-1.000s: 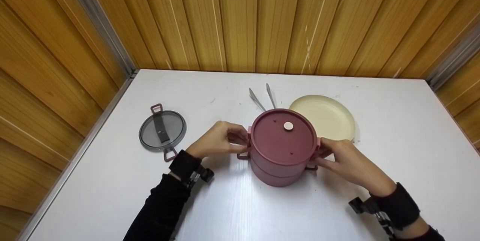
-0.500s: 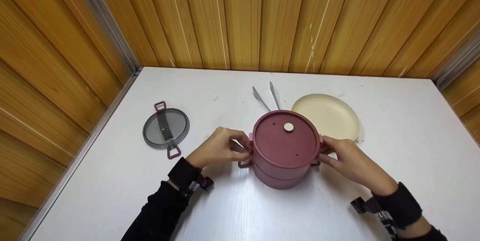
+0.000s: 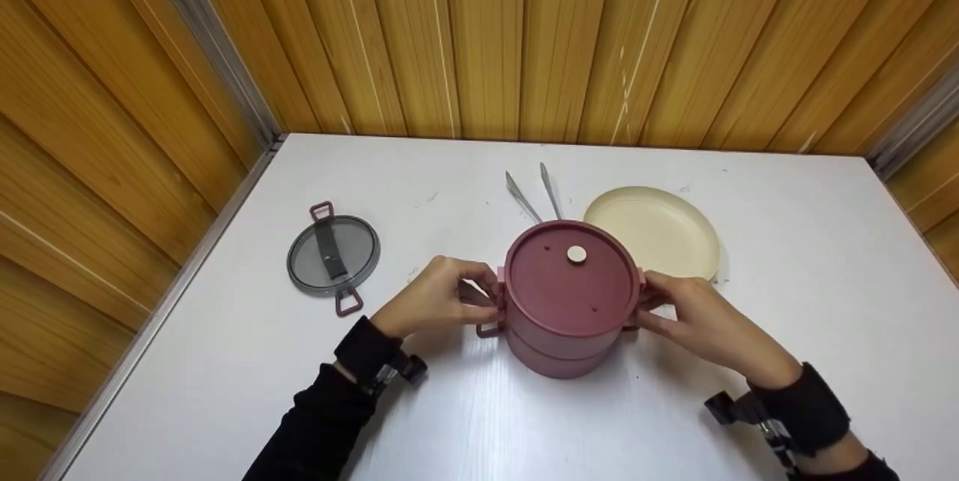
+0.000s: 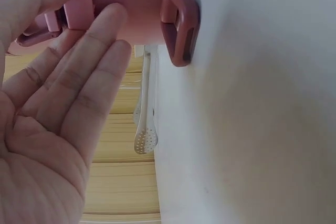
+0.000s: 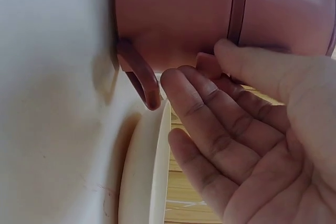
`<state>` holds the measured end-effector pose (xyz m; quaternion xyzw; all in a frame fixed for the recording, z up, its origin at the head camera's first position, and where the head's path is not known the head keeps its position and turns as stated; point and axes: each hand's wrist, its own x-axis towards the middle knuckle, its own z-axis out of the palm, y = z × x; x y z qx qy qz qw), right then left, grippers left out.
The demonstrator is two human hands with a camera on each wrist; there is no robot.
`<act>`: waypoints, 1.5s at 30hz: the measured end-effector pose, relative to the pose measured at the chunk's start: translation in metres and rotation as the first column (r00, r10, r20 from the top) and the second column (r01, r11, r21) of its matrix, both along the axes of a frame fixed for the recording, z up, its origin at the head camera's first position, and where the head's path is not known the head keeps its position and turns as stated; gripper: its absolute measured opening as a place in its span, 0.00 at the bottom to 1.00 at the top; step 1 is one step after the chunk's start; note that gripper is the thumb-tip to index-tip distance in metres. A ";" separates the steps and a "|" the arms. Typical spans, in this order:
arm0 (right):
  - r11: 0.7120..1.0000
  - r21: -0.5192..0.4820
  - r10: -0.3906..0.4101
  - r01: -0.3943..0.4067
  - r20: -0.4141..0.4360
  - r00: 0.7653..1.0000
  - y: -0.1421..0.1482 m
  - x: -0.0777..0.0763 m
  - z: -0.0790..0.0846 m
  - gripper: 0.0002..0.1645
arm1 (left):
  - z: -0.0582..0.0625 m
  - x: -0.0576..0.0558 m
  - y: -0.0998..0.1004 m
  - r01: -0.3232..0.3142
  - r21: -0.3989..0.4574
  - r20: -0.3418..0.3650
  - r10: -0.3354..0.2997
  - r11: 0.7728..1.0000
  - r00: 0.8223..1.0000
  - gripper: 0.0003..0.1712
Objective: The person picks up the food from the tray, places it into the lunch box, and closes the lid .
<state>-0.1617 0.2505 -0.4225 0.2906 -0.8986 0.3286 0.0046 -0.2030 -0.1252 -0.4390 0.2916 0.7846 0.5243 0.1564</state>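
A dark pink two-tier lunch box (image 3: pixel 562 350) stands upright on the white table, its round lid (image 3: pixel 554 294) on top with a small white knob. My left hand (image 3: pixel 442 297) is at the box's left side; in the left wrist view its thumb and fingers pinch the pink side clip (image 4: pixel 79 11). On the opposite side my right hand (image 3: pixel 700 316) pinches the matching clip (image 5: pixel 209 65) between thumb and fingertips. Below the fingers, a loop handle (image 4: pixel 181 24) juts from the lower tier on the left, and another handle (image 5: pixel 140 77) on the right.
Behind the box lie metal tongs (image 3: pixel 522 196), partly hidden by it. A cream oval plate (image 3: pixel 659 234) sits back right, close to the box. At left rests a grey round lid (image 3: pixel 352 249) with two maroon loop handles. Wood-patterned panels (image 3: pixel 487 39) enclose the back and left.
The lunch box has turned slightly counterclockwise, with its left side nearer me, both hands staying at its clips. The head view has shifted a little. In the last half second almost nothing moved.
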 end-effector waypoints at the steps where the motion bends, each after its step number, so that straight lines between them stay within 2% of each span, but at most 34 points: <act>1: 1.000 -0.011 0.005 -0.005 0.004 1.000 0.000 0.000 0.001 0.18 | 0.001 0.000 0.000 0.001 -0.004 -0.016 -0.001 1.000 1.000 0.13; 8: 0.996 -0.085 -0.006 0.006 -0.001 1.000 0.003 0.001 0.007 0.22 | 0.008 0.000 -0.002 0.001 -0.011 -0.177 -0.003 1.000 0.984 0.22; 16: 0.994 -0.107 -0.001 -0.005 -0.060 0.998 0.004 0.001 0.009 0.26 | 0.009 -0.001 -0.002 -0.013 0.003 -0.243 0.013 1.000 0.970 0.22; 25: 0.992 -0.126 0.000 -0.009 -0.071 0.998 0.009 0.000 0.011 0.23 | 0.013 -0.002 -0.008 0.009 -0.030 -0.271 -0.017 1.000 0.962 0.20; 34: 0.998 -0.031 -0.047 0.045 -0.058 0.997 0.016 -0.003 0.010 0.18 | 0.016 -0.004 -0.016 0.012 -0.129 -0.218 -0.041 0.992 0.975 0.20; 45: 0.998 0.027 -0.062 0.062 0.004 0.998 0.016 -0.004 0.005 0.14 | 0.008 -0.007 -0.014 -0.008 -0.231 -0.257 -0.053 0.973 0.965 0.17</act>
